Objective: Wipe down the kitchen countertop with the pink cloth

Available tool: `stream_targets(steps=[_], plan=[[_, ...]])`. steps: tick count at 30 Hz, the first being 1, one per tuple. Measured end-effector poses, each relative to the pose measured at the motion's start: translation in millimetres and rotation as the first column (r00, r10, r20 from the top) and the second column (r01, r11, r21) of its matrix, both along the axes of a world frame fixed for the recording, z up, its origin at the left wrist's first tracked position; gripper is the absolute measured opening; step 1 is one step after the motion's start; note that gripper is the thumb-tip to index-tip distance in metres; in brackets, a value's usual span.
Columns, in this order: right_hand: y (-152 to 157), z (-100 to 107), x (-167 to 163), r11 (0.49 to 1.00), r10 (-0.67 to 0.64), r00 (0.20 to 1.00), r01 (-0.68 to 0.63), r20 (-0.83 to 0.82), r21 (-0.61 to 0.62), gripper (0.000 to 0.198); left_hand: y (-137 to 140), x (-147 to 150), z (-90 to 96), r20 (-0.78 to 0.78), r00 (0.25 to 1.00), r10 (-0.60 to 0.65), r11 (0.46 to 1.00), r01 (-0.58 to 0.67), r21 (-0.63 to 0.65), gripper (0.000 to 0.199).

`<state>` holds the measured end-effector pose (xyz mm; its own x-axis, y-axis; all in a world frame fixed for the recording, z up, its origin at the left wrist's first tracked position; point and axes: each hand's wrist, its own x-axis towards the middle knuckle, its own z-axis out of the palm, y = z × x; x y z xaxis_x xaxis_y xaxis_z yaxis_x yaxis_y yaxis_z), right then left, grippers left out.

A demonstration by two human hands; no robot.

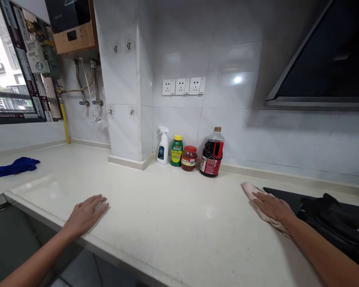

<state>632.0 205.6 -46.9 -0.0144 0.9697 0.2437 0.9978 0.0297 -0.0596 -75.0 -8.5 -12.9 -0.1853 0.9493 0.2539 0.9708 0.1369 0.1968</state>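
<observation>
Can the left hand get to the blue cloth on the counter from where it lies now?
Probably yes: the left hand rests flat on the counter, and only bare surface shows between it and the blue cloth.

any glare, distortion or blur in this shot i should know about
Head view: a bright lamp reflection glares on the glossy wall tiles; soft sheen on the counter near the left hand. Wide-angle bending curves the counter edge and tilts the window frame. The window is overexposed. The right hand on the pink cloth is fairly sharp; bottle labels are too small to read.
</observation>
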Motion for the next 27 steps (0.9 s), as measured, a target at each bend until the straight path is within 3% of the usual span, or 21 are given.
stream_targets(steps=[6, 12, 15, 17, 20, 24, 27], plan=[[-54.4, -21.3, 16.1, 1.0, 0.001, 0.998, 0.0, 0.057, -0.018, 0.077, -3.1, 4.4, 2.0, 0.006, 1.0, 0.004, 1.0, -0.004, -0.003, 0.067], [-139.0, -61.5, 26.3, 0.985, 0.132, 0.991, -0.135, 0.037, 0.111, 0.07, -4.7, 5.3, -3.1, -0.062, 0.997, -0.039, 0.999, 0.042, 0.032, 0.063], [-151.2, -65.9, 31.5, 0.983, 0.145, 0.989, -0.146, 0.021, 0.113, 0.067, -5.7, 7.2, -3.1, -0.084, 0.996, -0.035, 0.999, 0.036, 0.009, 0.063], [-141.7, -55.7, 26.0, 0.992, 0.108, 0.994, -0.11, 0.023, 0.069, 0.068, -6.0, 9.0, -2.1, -0.077, 0.997, -0.015, 1.0, 0.015, -0.004, 0.063], [-114.1, -24.9, -4.5, 0.999, -0.002, 0.999, 0.004, 0.045, -0.04, 0.069, -5.6, 11.2, -0.9, -0.059, 0.998, 0.01, 1.0, -0.011, -0.017, 0.064], [-80.6, 18.3, -80.4, 0.971, -0.141, 0.986, 0.156, 0.093, -0.183, 0.064, -3.3, 10.3, -3.1, -0.032, 0.999, 0.016, 1.0, -0.016, 0.003, 0.062], [-64.9, 34.4, -147.7, 0.973, -0.08, 0.992, 0.1, 0.102, -0.208, 0.06, -0.1, 6.6, -7.3, 0.002, 1.0, 0.016, 0.999, -0.016, 0.04, 0.06]])
